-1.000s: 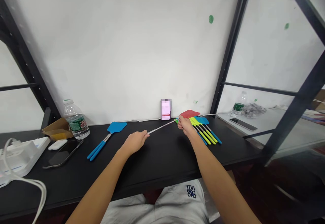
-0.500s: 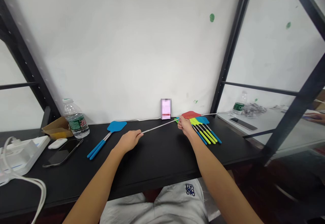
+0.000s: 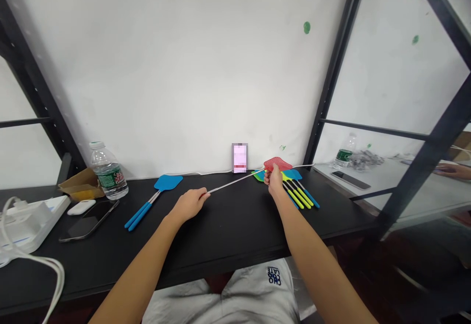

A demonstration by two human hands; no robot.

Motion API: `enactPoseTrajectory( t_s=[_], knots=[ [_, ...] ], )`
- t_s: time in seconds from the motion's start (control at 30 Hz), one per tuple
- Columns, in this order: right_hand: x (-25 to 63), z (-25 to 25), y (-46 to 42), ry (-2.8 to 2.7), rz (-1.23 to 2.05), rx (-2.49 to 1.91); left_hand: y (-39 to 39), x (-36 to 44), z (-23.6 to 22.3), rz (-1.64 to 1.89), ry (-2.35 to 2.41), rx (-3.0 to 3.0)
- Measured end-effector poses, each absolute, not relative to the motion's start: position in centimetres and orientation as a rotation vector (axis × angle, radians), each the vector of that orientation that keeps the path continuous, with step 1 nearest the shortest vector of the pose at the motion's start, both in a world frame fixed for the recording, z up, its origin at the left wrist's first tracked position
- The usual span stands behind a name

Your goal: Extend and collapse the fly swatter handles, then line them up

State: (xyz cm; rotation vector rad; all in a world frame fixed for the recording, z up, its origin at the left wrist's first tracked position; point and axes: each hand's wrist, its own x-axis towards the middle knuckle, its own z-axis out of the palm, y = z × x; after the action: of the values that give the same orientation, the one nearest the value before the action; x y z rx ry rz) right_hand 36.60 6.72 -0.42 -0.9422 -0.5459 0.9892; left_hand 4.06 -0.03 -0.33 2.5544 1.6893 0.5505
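Clasping the red swatter [image 3: 237,180] in our curled left hand [image 3: 190,203], we pinch its head [image 3: 281,163] with our right hand [image 3: 273,179], lime swatters [image 3: 303,198] just right of that hand.

Worktop [image 3: 228,231]: blk, flat
L: wht plastic pwr strip [image 3: 56,214], clr plastic btl [image 3: 112,177], dk flat phone [image 3: 88,223]
Mid-L: 2 blue long-handled swatters [image 3: 137,215]
R: lime/blue swatters [image 3: 301,198], overlapping

Red swatter [image 3: 281,162] aslant over the black table [image 3: 228,231] — left hand [image 3: 190,204] round its handle; right hand [image 3: 273,179] at its head
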Motion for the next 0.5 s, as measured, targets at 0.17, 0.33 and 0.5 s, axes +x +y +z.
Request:
enactPoseTrajectory(
  t_s=[0.17,0.33,0.5],
  knots=[
    [37.6,-0.8,7.4,-0.423,0.779,-1.004,0.0,4.0,-0.3,0.569,1.693,2.542],
    [37.8,-1.0,7.6,-0.470,0.807,-0.975,-0.2,3.9,-0.2,0.554,1.685,2.563],
    [37.6,-1.4,7.7,-0.555,0.835,-0.895,-0.2,4.0,-0.3,0.504,1.714,2.559]
  ],
)
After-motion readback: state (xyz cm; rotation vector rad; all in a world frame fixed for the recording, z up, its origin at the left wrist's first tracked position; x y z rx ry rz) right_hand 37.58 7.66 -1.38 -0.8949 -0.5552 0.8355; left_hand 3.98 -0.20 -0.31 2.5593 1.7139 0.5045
